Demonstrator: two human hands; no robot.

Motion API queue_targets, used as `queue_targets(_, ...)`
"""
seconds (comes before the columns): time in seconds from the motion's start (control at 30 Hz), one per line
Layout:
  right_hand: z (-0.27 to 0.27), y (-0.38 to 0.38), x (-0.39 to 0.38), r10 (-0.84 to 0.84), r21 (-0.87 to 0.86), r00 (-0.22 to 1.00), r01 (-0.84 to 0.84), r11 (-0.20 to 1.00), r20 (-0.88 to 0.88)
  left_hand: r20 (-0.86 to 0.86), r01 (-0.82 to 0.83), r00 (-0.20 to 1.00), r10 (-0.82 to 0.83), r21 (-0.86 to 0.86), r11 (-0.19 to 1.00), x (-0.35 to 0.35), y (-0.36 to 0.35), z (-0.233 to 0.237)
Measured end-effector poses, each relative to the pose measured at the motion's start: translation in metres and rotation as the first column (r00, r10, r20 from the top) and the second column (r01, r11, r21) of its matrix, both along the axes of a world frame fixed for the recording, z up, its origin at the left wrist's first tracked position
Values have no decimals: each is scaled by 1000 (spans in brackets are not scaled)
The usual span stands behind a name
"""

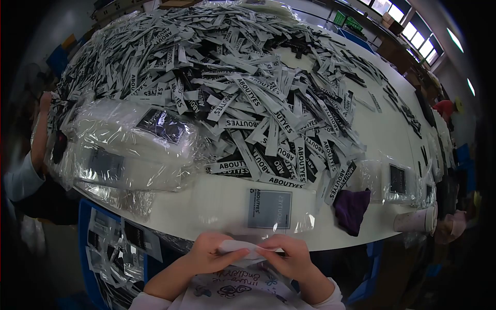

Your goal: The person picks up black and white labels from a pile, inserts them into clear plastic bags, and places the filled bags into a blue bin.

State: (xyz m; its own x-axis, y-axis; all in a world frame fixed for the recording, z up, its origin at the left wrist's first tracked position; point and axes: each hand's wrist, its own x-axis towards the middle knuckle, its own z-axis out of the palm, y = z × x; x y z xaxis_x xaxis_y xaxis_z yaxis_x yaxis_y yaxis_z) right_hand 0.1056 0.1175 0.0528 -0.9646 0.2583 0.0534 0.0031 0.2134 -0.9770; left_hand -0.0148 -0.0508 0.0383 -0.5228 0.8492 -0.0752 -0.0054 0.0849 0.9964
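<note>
Pinching a white folded piece point(243, 248) from both ends, the left hand point(206, 254) and right hand point(293, 257) meet at the table point(206, 206) edge. Just beyond lies a clear bag point(268, 209) labelled ABOUTYES, then a heap of ABOUTYES label strips point(232, 93).

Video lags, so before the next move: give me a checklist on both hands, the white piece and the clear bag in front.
1. left hand holds white piece: ok.
2. right hand pinches its other end: ok.
3. clear bag lies flat just beyond the hands: ok.
4. bag mouth open: cannot tell.
5. label pile clear of the bag: not ok, strips reach its far edge.
6. purple cloth apart from the bag: ok.
</note>
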Motion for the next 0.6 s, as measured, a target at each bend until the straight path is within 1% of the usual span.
queue_targets(0.03,1,-5,-2,19,1,1000,-19,1000,8,-187,12,982,1,68,998,-2,-4,0)
queue_targets(0.07,1,-10,-4,39,2,999,-39,999,16,-367,36,930,15,132,991,-4,-10,0)
queue_targets(0.1,-2,-11,-8,38,-1,999,-38,999,18,-366,36,931,14,130,991,-6,-16,0)
queue_targets(0.17,-13,-9,-20,248,156,962,-229,961,-115,-319,15,947,35,154,988,-14,-35,4)
queue_targets(0.23,-13,3,-41,199,281,951,-129,951,-237,-213,-61,975,55,-24,998,-24,-77,25)
queue_targets(0.27,-19,18,-52,115,412,966,-10,911,-230,-219,-162,966,138,-98,982,-27,-105,33)
queue_targets(0.3,-27,38,-62,29,533,972,104,839,-235,-232,-261,948,219,-169,950,-28,-133,38)
queue_targets(0.33,-31,53,-74,-41,622,972,179,762,-230,-298,-388,908,294,-339,857,-30,-160,41)
queue_targets(0.37,-36,64,-83,-109,702,967,243,669,-231,-376,-504,858,351,-483,716,-31,-181,42)
queue_targets(0.4,-42,72,-87,-109,699,966,245,672,-234,-380,-507,856,351,-484,713,-33,-191,42)
queue_targets(0.43,-47,79,-91,-72,733,985,164,660,-156,-512,-538,838,189,-719,440,-35,-199,41)
queue_targets(0.47,-51,84,-93,-35,761,996,81,644,-76,-564,-561,825,-11,-823,91,-36,-211,39)
queue_targets(0.5,-53,90,-94,47,753,996,26,657,-76,-734,-728,633,-245,-673,135,-21,-248,1)
queue_targets(0.53,-52,90,-96,51,751,995,29,659,-83,-747,-722,626,-224,-664,197,-13,-255,-18)
queue_targets(0.57,-50,88,-96,-46,703,994,99,704,-95,-755,-709,622,-205,-655,260,-10,-257,-27)
queue_targets(0.6,-50,87,-95,-139,655,986,165,737,-92,-588,-578,804,89,-738,347,-16,-239,-26)
